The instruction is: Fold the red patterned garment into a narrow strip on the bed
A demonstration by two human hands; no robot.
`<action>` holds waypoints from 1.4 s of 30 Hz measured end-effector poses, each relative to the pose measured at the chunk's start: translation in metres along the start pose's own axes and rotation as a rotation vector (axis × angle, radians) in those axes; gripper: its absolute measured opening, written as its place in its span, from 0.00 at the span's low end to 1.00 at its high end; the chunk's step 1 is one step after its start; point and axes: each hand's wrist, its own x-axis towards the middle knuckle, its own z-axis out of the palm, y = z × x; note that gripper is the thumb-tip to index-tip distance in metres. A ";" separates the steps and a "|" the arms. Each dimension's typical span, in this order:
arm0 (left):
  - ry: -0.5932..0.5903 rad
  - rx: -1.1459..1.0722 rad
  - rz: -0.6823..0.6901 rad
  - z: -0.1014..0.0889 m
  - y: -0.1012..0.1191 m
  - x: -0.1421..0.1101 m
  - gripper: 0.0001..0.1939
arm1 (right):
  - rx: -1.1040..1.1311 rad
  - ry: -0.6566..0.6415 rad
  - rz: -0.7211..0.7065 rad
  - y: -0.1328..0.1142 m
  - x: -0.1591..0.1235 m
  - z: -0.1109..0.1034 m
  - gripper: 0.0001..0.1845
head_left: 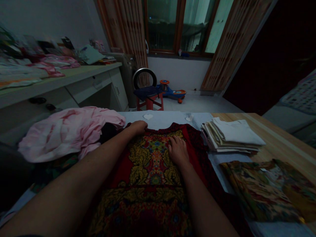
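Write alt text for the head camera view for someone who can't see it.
The left hand and right hand rest on a red and gold patterned garment, the left at its neckline. A crumpled pink cloth lies to the left; a stack of folded pale clothes and a folded floral fabric lie to the right.

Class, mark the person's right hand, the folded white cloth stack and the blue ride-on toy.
Right hand (178, 151), head view, back of the hand.
Folded white cloth stack (233, 136), head view, top layer.
Blue ride-on toy (171, 93), head view, blue body.
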 end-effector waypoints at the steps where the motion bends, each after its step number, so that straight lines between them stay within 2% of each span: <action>1: 0.033 -0.004 -0.029 0.000 0.000 0.001 0.11 | -0.001 0.002 -0.001 0.000 0.000 0.001 0.23; 6: 0.237 -0.038 -0.245 0.008 0.002 0.003 0.18 | 0.001 0.004 -0.002 0.001 0.001 0.003 0.23; 8: 0.316 -0.097 -0.289 0.016 0.005 -0.003 0.23 | 0.004 -0.004 -0.003 0.001 0.001 0.003 0.24; 10: 0.404 -0.151 -0.253 0.025 0.012 -0.014 0.25 | 0.009 -0.009 -0.001 0.002 0.001 0.003 0.24; 13: 0.517 -0.146 -0.045 0.043 0.029 -0.044 0.24 | 0.012 0.000 -0.007 0.002 0.002 0.003 0.23; 14: 0.504 -0.147 0.047 0.049 0.034 -0.056 0.23 | 0.011 0.005 -0.012 0.002 0.002 0.003 0.23; 16: 0.436 -0.149 0.145 0.063 0.041 -0.079 0.22 | 0.012 0.014 -0.020 0.003 0.002 0.004 0.23; 19: 0.311 -0.144 0.115 0.081 0.036 -0.103 0.28 | 0.015 0.019 -0.019 0.004 0.002 0.005 0.23; 23: 0.259 -0.168 0.088 0.090 0.008 -0.109 0.31 | 0.014 0.003 0.037 0.004 0.002 0.006 0.24; 26: 0.282 -0.236 0.063 0.088 -0.013 -0.106 0.30 | 0.005 -0.004 0.084 0.004 0.002 0.006 0.23; 30: 0.373 -0.282 0.055 0.081 -0.034 -0.104 0.26 | -0.011 0.002 0.088 0.004 0.002 0.005 0.23; 35: 0.274 -0.057 0.001 0.077 -0.054 -0.103 0.24 | -0.029 -0.006 0.086 0.004 0.002 0.005 0.24; 38: 0.277 0.046 -0.060 0.073 -0.053 -0.104 0.23 | -0.034 -0.002 0.083 0.004 0.002 0.006 0.24; 42: 0.320 0.179 -0.106 0.058 -0.030 -0.120 0.22 | -0.033 0.012 0.078 0.005 0.001 0.006 0.25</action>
